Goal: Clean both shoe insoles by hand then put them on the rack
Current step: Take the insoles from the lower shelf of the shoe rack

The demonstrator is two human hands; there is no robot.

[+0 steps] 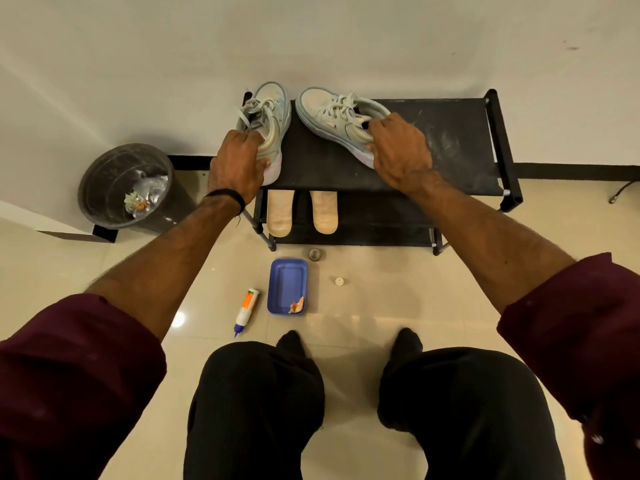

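Glossy cream floor tiles meet a plain white wall with a dark skirting strip, and a low black shoe rack [450, 133] stands against that wall. On its top shelf sit two pale sneakers. The left hand [235, 164] grips the heel of the left sneaker [270, 116], fingers curled over the collar and thumb pressed against the back of the heel. The right hand [401, 150] grips the heel end of the right sneaker [332, 112], fingertips hooked into the opening and thumb against the outer side of the sole. Both sneakers point their toes away from the fingers, toward the wall, the right one angled to the left.

Below the fingers, on the rack's lower shelf, the two insoles lie side by side, apart from each other: the left insole [280, 213] beneath the left hand's thumb side, the right insole [324, 211] between the two hands. Both lie flat, tan-orange, their near ends at the shelf's front edge.

Nearer the person than the fingers, on the floor, rest a blue tray [287, 282] with a small orange scrap in one corner, a white tube [246, 310] with an orange label, and a small white cap [339, 281]. Left of the left hand stands a dark waste bin [104, 174] holding crumpled litter. A black band [228, 195] circles the left wrist.
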